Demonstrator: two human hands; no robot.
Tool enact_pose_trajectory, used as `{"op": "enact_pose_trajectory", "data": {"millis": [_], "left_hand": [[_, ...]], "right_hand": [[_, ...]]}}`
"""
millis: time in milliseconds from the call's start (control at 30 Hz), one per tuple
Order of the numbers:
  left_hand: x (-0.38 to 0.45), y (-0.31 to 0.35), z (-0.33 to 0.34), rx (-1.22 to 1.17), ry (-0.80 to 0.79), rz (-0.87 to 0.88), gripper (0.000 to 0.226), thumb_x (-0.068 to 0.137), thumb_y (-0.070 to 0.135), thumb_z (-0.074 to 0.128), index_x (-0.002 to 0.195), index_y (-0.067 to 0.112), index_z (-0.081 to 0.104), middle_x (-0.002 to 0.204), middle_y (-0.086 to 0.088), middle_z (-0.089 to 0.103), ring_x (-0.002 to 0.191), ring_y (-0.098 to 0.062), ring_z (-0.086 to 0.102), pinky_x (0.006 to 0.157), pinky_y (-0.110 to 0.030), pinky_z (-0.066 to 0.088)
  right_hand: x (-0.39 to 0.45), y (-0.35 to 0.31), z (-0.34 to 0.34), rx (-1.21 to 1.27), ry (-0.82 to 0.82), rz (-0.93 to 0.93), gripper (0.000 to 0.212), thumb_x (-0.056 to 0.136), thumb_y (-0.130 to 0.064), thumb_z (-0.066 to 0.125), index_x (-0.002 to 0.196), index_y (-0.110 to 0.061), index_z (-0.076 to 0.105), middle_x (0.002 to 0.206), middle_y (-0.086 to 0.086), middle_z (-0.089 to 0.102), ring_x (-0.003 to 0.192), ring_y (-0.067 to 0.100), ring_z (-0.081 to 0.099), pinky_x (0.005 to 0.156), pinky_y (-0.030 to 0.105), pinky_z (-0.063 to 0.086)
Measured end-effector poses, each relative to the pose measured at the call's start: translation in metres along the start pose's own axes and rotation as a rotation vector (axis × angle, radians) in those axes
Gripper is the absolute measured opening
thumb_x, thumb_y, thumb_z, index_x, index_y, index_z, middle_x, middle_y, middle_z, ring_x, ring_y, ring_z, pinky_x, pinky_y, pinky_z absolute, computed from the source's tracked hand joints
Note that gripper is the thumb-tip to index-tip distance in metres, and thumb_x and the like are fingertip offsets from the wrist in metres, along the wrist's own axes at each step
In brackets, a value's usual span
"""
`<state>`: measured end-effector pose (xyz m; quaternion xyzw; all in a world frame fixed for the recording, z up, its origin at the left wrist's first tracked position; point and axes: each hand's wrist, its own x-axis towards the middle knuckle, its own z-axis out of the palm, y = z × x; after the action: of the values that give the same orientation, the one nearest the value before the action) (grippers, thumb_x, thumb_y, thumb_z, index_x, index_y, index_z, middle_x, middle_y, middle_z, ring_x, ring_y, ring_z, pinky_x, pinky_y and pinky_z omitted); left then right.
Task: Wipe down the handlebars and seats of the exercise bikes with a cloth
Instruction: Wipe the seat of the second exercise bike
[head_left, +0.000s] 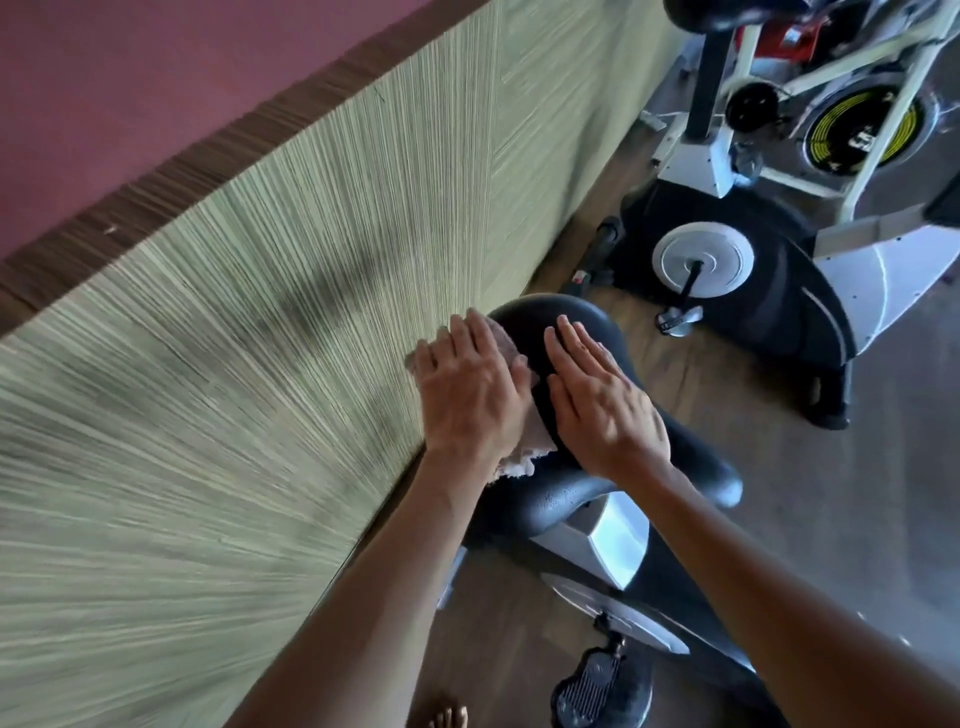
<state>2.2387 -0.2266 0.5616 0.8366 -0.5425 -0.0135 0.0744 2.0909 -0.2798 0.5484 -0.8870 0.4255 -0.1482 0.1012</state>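
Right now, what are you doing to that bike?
A person is wiping the black seat of an exercise bike with a pinkish cloth. The left hand presses the cloth flat on the seat's side nearest the striped wall. The right hand lies flat on the bare seat beside it, fingers straight. A second bike stands further along the wooden floor.
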Motion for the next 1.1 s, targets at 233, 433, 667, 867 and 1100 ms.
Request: {"op": "enact_pose_trajectory", "data": {"millis": [233, 433, 667, 867, 1100], "left_hand": [[-0.035, -0.001, 0.000, -0.079, 0.101, 0.061, 0.076, 0.101, 0.048, 0.029, 0.156, -0.005, 0.031, 0.159, -0.026, 0.036, 0.149, -0.036, 0.034, 0.124, -0.051, 0.024], [-0.017, -0.004, 0.001, -0.054, 0.060, 0.123, 0.073, 0.102, 0.046, 0.027, 0.156, -0.003, 0.033, 0.159, -0.025, 0.037, 0.148, -0.035, 0.035, 0.123, -0.050, 0.026], [0.003, -0.016, 0.005, -0.086, 0.067, 0.137, 0.074, 0.102, 0.049, 0.027, 0.158, -0.001, 0.029, 0.161, -0.020, 0.037, 0.148, -0.031, 0.036, 0.123, -0.044, 0.026], [-0.055, -0.031, 0.004, -0.148, 0.105, 0.129, 0.074, 0.102, 0.049, 0.029, 0.157, 0.000, 0.032, 0.160, -0.020, 0.038, 0.149, -0.032, 0.035, 0.124, -0.045, 0.026], [0.000, -0.025, 0.004, -0.097, 0.004, 0.036, 0.072, 0.105, 0.049, 0.025, 0.159, 0.002, 0.024, 0.162, -0.017, 0.035, 0.149, -0.030, 0.036, 0.123, -0.045, 0.027]], "right_hand": [[-0.001, -0.002, -0.002, 0.034, 0.014, 0.013, 0.057, 0.103, -0.033, 0.031, 0.155, -0.014, 0.040, 0.165, 0.005, 0.031, 0.154, 0.016, 0.024, 0.126, 0.035, 0.022], [0.001, -0.001, -0.003, 0.057, 0.020, 0.021, 0.057, 0.104, -0.036, 0.028, 0.155, -0.013, 0.041, 0.164, 0.005, 0.033, 0.153, 0.017, 0.026, 0.125, 0.037, 0.028], [0.003, 0.000, -0.004, 0.065, 0.017, 0.025, 0.057, 0.103, -0.035, 0.030, 0.155, -0.016, 0.042, 0.164, 0.001, 0.032, 0.153, 0.012, 0.025, 0.124, 0.029, 0.023], [-0.003, -0.006, -0.004, 0.054, 0.008, 0.040, 0.060, 0.103, -0.037, 0.025, 0.155, -0.013, 0.041, 0.164, 0.004, 0.033, 0.154, 0.016, 0.025, 0.125, 0.036, 0.027], [0.001, -0.006, -0.009, 0.089, 0.003, 0.043, 0.061, 0.102, -0.038, 0.025, 0.154, -0.013, 0.043, 0.164, 0.005, 0.034, 0.154, 0.017, 0.026, 0.125, 0.033, 0.024]]}}
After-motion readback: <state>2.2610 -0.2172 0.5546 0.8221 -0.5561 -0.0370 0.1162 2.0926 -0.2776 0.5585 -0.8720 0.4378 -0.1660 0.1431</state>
